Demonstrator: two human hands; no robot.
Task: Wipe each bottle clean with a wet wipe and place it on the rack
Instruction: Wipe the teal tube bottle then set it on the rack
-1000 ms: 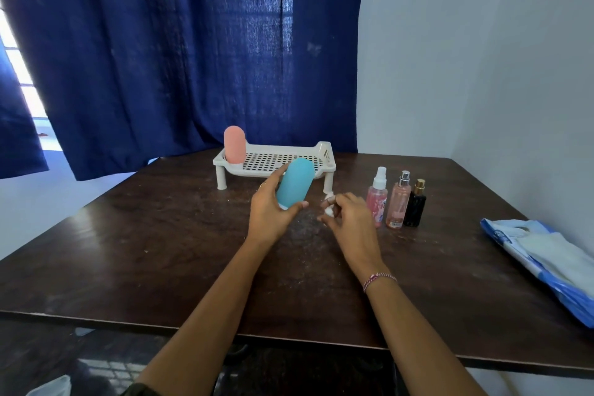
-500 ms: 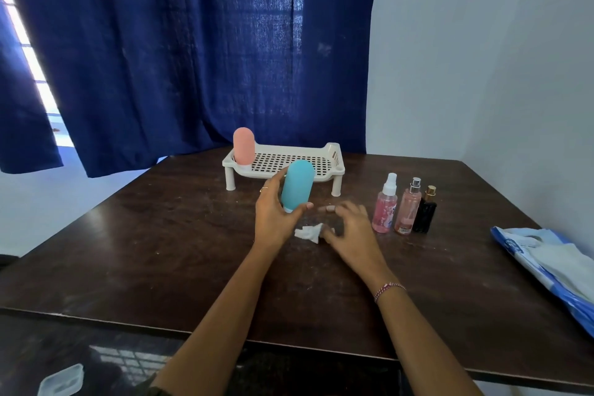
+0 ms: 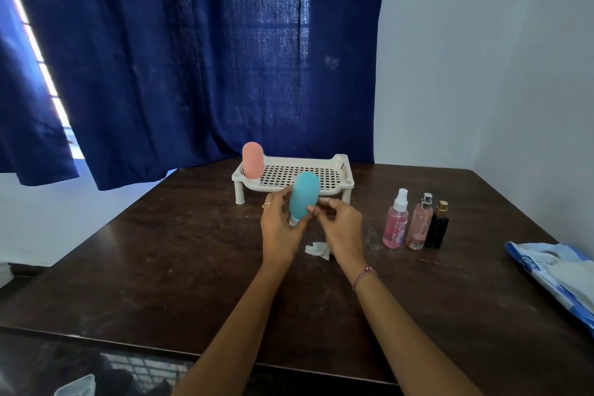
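Daylight enters from behind the navy curtain [image 3: 193,58], glowing through the weave in a window-pane pattern and blazing white at the uncovered window strip [image 3: 41,74] on the left. The room is otherwise dim and bluish. The dark wooden surface [image 3: 160,251] carries a soft sheen toward its left side and shows pale smudges. The white wall [image 3: 482,74] is evenly lit with a gentle gradient. Wide-angle distortion bends the curtain edges and surface borders. Focus is slightly soft throughout.

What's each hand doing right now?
Left hand: closed around the teal bottle.
Right hand: fingertips at the bottle; grip cannot be told.
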